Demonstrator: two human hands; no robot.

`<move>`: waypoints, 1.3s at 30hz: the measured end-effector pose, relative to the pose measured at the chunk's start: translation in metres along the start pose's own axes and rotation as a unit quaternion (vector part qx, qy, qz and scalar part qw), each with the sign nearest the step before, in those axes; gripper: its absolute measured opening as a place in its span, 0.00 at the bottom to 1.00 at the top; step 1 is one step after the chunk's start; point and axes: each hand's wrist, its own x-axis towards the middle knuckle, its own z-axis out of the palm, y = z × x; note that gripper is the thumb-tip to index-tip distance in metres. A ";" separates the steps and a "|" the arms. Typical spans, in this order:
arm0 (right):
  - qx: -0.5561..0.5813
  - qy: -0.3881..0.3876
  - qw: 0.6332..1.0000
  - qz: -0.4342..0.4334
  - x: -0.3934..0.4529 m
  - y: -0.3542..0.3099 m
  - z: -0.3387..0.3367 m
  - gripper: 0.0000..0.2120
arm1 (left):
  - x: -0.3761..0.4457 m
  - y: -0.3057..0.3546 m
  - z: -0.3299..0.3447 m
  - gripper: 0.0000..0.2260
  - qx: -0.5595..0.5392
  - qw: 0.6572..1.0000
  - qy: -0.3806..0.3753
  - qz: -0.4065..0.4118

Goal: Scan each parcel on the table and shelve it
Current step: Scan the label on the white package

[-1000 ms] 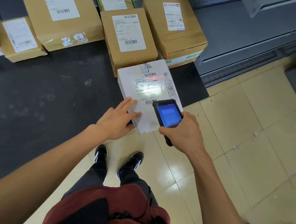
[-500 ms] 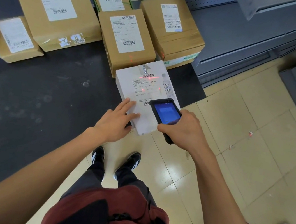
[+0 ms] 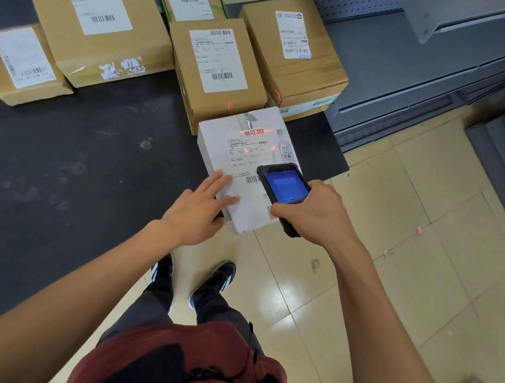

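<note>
At the near right corner of the black table (image 3: pixel 54 171), I see the white parcel (image 3: pixel 242 158) lying flat, label up, its near end overhanging the table edge above the tiled floor (image 3: pixel 426 278). Left hand (image 3: pixel 197 213) rests on the parcel's near left corner: fingers straight and spread, laid flat on the label, not curled round anything. Right hand (image 3: pixel 315 215) grips the handheld scanner (image 3: pixel 284 186), fingers wrapped round its body, blue screen lit and facing up. Scanner sits just above the parcel's right side, nose toward the far end. Red scan light falls across the upper barcode on the parcel label; stray red marks show on the front faces of two cardboard boxes behind.

Behind the white parcel, touching or nearly so: medium cardboard box (image 3: pixel 219 68), label up. To its right, taped cardboard box (image 3: pixel 295 52). Behind, a small box (image 3: pixel 192 2). Further left, large flat box (image 3: pixel 97 16) and, at the far left, another small labelled box (image 3: pixel 20 64). Grey metal shelving (image 3: pixel 421 69) stands right of the table.
</note>
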 end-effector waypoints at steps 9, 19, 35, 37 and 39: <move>-0.001 -0.010 1.000 0.007 -0.007 0.002 0.004 0.27 | 0.000 -0.003 0.003 0.26 0.002 1.000 0.007 0.009; -0.014 -0.028 0.999 0.028 -0.027 0.011 0.019 0.29 | -0.001 -0.005 0.003 0.26 0.016 1.000 0.008 0.025; -0.007 -0.039 0.998 0.048 -0.042 0.024 0.028 0.28 | -0.002 -0.005 -0.002 0.27 0.016 1.000 -0.015 0.022; -0.005 -0.033 0.998 0.048 -0.043 0.024 0.030 0.29 | -0.001 -0.005 -0.002 0.27 0.011 1.000 -0.017 0.023; -0.006 -0.026 0.999 0.047 -0.043 0.023 0.033 0.29 | -0.001 -0.006 -0.004 0.26 -0.005 1.000 -0.019 0.023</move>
